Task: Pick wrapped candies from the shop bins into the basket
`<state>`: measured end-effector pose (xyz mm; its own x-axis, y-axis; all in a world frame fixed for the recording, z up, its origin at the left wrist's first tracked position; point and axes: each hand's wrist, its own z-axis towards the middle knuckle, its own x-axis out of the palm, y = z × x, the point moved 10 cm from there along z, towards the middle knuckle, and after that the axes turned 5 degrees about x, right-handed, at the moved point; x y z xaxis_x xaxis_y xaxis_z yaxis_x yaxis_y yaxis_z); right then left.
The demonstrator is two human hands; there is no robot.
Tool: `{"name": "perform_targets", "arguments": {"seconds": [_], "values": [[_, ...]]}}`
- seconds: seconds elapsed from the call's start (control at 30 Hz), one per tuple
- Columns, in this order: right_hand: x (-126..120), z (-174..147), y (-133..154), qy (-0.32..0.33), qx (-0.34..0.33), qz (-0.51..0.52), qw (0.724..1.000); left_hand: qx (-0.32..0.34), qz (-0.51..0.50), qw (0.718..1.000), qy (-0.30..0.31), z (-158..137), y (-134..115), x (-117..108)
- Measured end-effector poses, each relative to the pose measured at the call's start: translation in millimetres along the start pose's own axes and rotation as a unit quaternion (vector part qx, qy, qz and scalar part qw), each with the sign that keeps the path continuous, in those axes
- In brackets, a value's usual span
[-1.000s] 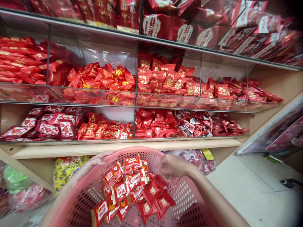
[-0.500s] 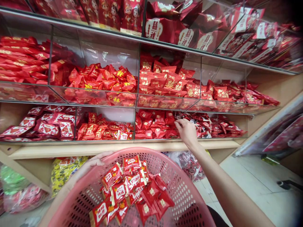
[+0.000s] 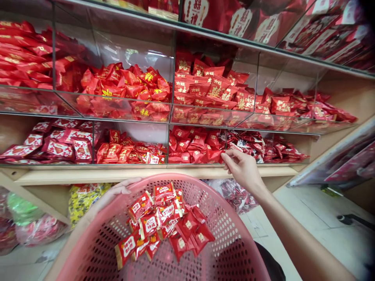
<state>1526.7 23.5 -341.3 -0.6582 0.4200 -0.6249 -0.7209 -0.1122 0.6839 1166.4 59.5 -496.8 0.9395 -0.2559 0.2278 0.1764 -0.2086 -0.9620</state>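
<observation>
A pink plastic basket (image 3: pixel 234 228) with a perforated wall is in front of me, tilted so its inside shows. My left hand (image 3: pixel 120 191) curls over its far left rim. Inside lies a loose heap of small candy packets: red-and-white ones with gold ends (image 3: pixel 149 224) and plain dark red ones (image 3: pixel 189 226). My right hand (image 3: pixel 241 168) is at the front edge of a low shelf bin, thumb and fingers pinched at the right end of a red candy packet (image 3: pixel 215 155). More red packets (image 3: pixel 183 144) fill that bin.
Clear dividers (image 3: pixel 169 144) split the shelves into bins of red packets. A wooden ledge (image 3: pixel 73 175) runs below them. Underneath are a yellow bag (image 3: pixel 88 201) and a clear bag of packets (image 3: pixel 234 195). Pale tiled floor (image 3: pixel 310 218) shows at right.
My right hand has drawn back from the bin toward its front edge and slightly right, with the red candy packet at its fingertips. The view has tipped lower. My left hand still holds the basket.
</observation>
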Motion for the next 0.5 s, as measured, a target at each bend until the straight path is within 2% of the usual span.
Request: {"name": "perform_targets", "arguments": {"seconds": [0.13, 0.23, 0.37, 0.5], "values": [[33, -31, 3, 0.15, 0.008, 0.01, 0.989, -0.019, -0.005, 1.0, 0.008, 3, 4, -2], [62, -60, -2, 0.282, 0.038, 0.044, 0.958, -0.026, -0.007, 1.0, 0.003, 4, 6, -4], [88, -99, -11, 0.435, 0.07, 0.042, 0.897, -0.034, -0.008, 0.999, -0.013, 3, 9, -7], [105, -140, -27, 0.568, 0.136, -0.013, 0.812, -0.041, -0.017, 0.999, -0.012, 3, 12, -4]]}}
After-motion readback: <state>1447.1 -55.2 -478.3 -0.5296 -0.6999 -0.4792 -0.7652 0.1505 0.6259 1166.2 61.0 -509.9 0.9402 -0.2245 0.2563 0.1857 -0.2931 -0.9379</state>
